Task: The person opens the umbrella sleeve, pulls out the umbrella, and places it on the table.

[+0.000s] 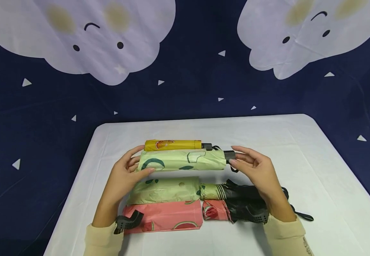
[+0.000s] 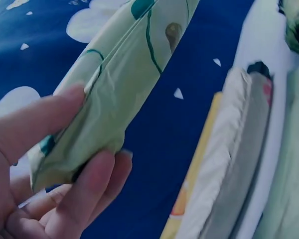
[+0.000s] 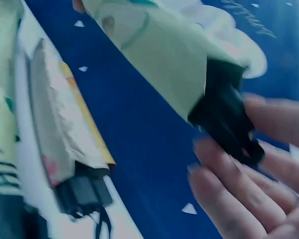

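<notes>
A folded umbrella (image 1: 175,160) in a pale green sleeve with green prints is held level above the table by both hands. My left hand (image 1: 125,179) pinches its sleeved left end, thumb on the near side and fingers behind; the left wrist view shows the thumb across the sleeve (image 2: 114,94). At the other end, my right hand (image 1: 258,171) grips the short black handle (image 3: 226,119) between thumb and fingertips. Just beyond lie a yellow umbrella (image 1: 175,144) with an orange-slice print and an off-white one (image 2: 224,149), mostly hidden in the head view.
Nearer on the white table (image 1: 326,199) lie a pale green piece (image 1: 167,192) and a pink watermelon-print piece (image 1: 172,215). To their right are black-and-printed folded umbrella parts (image 1: 241,192), with a black strap (image 1: 305,215). Dark blue cloth (image 1: 188,99) surrounds the table.
</notes>
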Motion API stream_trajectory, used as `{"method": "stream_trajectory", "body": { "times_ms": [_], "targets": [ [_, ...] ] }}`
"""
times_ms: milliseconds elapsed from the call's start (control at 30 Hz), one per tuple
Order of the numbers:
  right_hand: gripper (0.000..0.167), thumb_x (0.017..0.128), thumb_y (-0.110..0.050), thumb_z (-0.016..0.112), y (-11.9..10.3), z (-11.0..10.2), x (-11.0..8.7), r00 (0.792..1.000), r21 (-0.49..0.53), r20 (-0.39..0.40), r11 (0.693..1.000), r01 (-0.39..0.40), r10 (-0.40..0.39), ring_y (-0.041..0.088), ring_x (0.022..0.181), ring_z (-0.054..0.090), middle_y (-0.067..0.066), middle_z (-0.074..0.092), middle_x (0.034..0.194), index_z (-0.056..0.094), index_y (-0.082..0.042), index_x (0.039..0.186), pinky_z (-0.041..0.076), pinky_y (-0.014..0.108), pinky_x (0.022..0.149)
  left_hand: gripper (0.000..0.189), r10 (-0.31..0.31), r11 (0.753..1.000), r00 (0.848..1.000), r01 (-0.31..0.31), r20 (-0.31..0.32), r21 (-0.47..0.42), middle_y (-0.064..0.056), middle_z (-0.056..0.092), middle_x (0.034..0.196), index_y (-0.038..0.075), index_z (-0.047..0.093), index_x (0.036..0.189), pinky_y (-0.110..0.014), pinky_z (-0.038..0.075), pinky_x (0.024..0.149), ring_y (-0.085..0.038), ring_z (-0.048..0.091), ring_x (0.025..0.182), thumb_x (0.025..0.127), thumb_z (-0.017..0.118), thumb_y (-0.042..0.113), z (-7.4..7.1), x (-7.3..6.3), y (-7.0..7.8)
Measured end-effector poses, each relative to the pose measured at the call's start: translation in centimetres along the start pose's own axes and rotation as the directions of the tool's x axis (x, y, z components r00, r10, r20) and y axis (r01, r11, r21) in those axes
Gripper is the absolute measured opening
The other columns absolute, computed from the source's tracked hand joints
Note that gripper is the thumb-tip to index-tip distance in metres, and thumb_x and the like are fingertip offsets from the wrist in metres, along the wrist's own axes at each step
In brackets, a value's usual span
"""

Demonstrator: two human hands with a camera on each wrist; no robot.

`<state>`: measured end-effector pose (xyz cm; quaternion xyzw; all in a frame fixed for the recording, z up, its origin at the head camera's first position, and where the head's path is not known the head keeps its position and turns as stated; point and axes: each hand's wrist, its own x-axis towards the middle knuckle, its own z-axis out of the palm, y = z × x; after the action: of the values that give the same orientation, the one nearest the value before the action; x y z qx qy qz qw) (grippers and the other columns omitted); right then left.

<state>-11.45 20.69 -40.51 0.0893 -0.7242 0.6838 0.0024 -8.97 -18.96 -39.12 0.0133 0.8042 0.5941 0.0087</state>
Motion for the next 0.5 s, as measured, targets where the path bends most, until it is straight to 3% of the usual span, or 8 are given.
{"method": "stream_trajectory", "body": {
  "times_ms": [100, 233, 333, 500],
  "targets": [
    [0.046, 0.094, 0.003, 0.072, 0.1, -0.8, -0.4, 0.991, 0.043, 0.110, 0.997, 0.066, -0.070, 0.016, 0.091, 0.073, 0.009, 0.073, 0.108, 0.058, 0.007, 0.138, 0.059, 0.026, 0.075, 0.068, 0.067, 0.995, 0.995, -0.061, 0.073, -0.085, -0.009, 0.064, 0.118, 0.020, 0.058, 0.144, -0.027, 0.056, 0.069, -0.017, 0.067, 0.093, 0.083, 0.087, 0.013, 0.0, -0.1, 0.2],
    [0.044, 0.094, 0.010, 0.067, 0.8, -1.3, -1.1, 0.969, 0.095, 0.217, 0.991, 0.096, -0.114, 0.013, 0.090, 0.071, 0.010, 0.072, 0.107, 0.057, 0.011, 0.136, 0.059, 0.028, 0.074, 0.060, 0.152, 0.972, 0.967, -0.110, 0.204, -0.207, -0.014, 0.062, 0.107, 0.006, 0.058, 0.141, -0.029, 0.057, 0.066, -0.017, 0.068, 0.086, 0.086, 0.081, -0.001, 0.1, 0.0, 0.0],
    [0.042, 0.094, 0.011, 0.066, 1.5, -1.5, -1.5, 0.962, 0.115, 0.255, 0.991, 0.075, -0.102, 0.017, 0.098, 0.072, 0.011, 0.072, 0.116, 0.057, 0.012, 0.135, 0.061, 0.033, 0.077, 0.059, 0.182, 0.962, 0.945, -0.114, 0.270, -0.248, -0.014, 0.065, 0.108, 0.001, 0.056, 0.141, -0.029, 0.058, 0.067, -0.019, 0.070, 0.088, 0.087, 0.078, -0.004, 0.2, 0.2, -0.4],
    [0.042, 0.093, 0.013, 0.066, 2.1, -1.9, -1.9, 0.956, 0.137, 0.281, 0.990, 0.044, -0.081, 0.023, 0.102, 0.072, 0.014, 0.071, 0.119, 0.057, 0.014, 0.134, 0.061, 0.041, 0.079, 0.059, 0.210, 0.962, 0.924, -0.138, 0.320, -0.234, -0.011, 0.069, 0.097, 0.003, 0.059, 0.139, -0.023, 0.052, 0.060, -0.010, 0.061, 0.072, 0.085, 0.081, -0.003, 0.5, 0.3, -1.0]
  ]
}}
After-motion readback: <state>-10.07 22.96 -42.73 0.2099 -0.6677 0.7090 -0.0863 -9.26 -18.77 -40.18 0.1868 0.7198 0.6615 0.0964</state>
